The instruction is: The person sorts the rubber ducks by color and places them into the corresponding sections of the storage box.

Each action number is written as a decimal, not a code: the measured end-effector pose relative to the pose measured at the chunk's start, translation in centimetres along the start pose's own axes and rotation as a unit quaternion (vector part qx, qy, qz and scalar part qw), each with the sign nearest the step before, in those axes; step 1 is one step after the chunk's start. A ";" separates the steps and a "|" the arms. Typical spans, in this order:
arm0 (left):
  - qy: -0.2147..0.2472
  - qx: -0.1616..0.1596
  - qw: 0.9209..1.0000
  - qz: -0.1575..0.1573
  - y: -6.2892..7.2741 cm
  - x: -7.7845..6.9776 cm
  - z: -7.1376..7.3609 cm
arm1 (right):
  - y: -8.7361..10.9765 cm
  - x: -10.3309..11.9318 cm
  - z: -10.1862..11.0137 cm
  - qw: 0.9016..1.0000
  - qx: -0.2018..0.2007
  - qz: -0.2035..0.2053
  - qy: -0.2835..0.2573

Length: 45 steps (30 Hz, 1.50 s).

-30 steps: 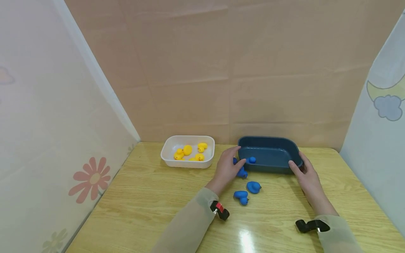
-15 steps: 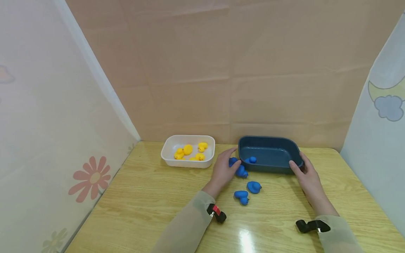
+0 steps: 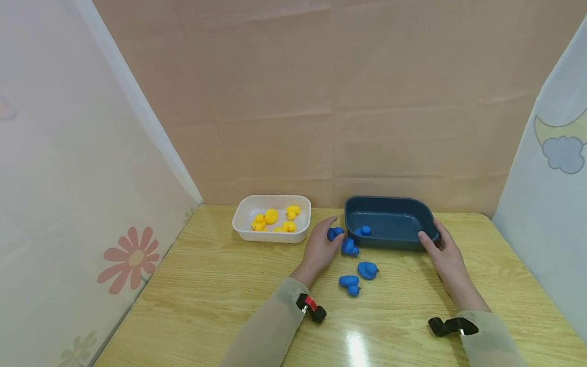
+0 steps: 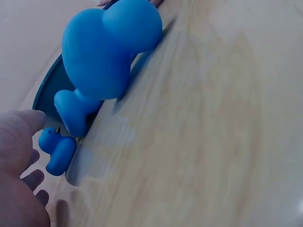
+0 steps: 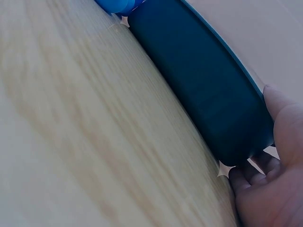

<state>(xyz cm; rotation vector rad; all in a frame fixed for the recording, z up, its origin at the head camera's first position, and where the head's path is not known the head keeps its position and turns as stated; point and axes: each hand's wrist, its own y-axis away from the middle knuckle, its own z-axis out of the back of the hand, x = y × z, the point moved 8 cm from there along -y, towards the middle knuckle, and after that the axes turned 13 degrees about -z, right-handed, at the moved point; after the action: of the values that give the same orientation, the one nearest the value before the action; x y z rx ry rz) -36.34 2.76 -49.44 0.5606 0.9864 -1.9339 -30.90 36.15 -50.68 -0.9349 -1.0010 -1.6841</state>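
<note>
A dark blue tray [image 3: 392, 243] stands at the back right, with a blue toy duck [image 3: 365, 231] inside near its left end. My right hand [image 3: 448, 257] holds the tray's right end, thumb over the rim and fingers on the outer wall in the right wrist view. To the tray's left, my left hand [image 3: 321, 250] has its thumb and fingers spread beside another blue duck [image 4: 60, 151], which sits on the table. I see no grip on that duck. Closer in lie more blue ducks: one by the tray's front left corner [image 3: 349, 247] and two nearer ones [image 3: 368, 270].
A white tray [image 3: 270, 236] holding several yellow toy ducks [image 3: 271, 216] stands on the wooden table [image 3: 206, 285] at the back left. Brown paper covers the back wall [image 3: 275, 102]. Pale printed sheets flank the table on both sides.
My left hand has drawn back leftward from the dark blue tray's left end, leaving the nearby blue duck more exposed. My right hand stays on the tray's right end.
</note>
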 end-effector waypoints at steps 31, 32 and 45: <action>-0.056 0.038 0.998 0.000 -0.4 1.1 -0.9 | -0.2 0.0 0.0 1.000 0.003 0.001 -0.003; -0.059 0.039 0.998 0.000 -0.4 1.1 -0.9 | -0.2 0.0 0.0 1.000 0.003 0.000 -0.003; -0.070 0.040 0.997 -0.012 -0.1 1.0 -0.8 | 0.0 0.0 0.0 1.000 0.002 -0.003 -0.002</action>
<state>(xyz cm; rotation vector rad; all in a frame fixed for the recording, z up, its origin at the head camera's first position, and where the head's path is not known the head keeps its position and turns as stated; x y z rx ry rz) -36.95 3.00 -50.56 0.4537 0.8335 -2.0130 -30.89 36.12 -50.71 -0.9331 -1.0108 -1.6849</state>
